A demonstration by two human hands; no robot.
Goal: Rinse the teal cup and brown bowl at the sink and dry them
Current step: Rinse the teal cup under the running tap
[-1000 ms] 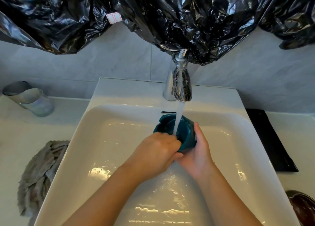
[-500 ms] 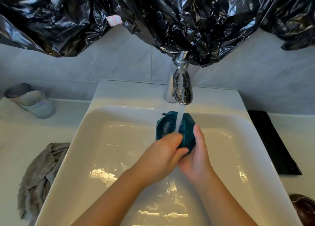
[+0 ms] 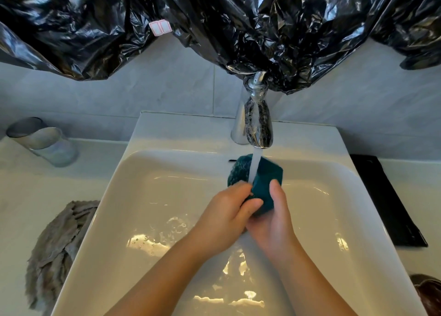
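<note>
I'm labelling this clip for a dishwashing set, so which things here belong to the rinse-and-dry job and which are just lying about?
Part of the job:
teal cup, held by left hand and right hand
running tap
sink
brown bowl
grey cloth, probably for drying

Lying about:
glass tumbler
black tray
black plastic sheet

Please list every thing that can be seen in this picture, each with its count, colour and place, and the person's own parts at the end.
teal cup: one, teal, tilted under the water stream, held over the basin
tap: one, chrome, back edge of the sink, water running
sink: one, white, centre
plastic sheet: black, crumpled, hanging across the top
glass tumbler: one, clear, counter at far left
cloth: one, grey-beige, crumpled, counter left of the sink
flat mat: one, black, counter right of the sink
brown bowl: one, brown, bottom right corner, partly cut off
left hand: grip on the cup
right hand: grip on the cup
</note>
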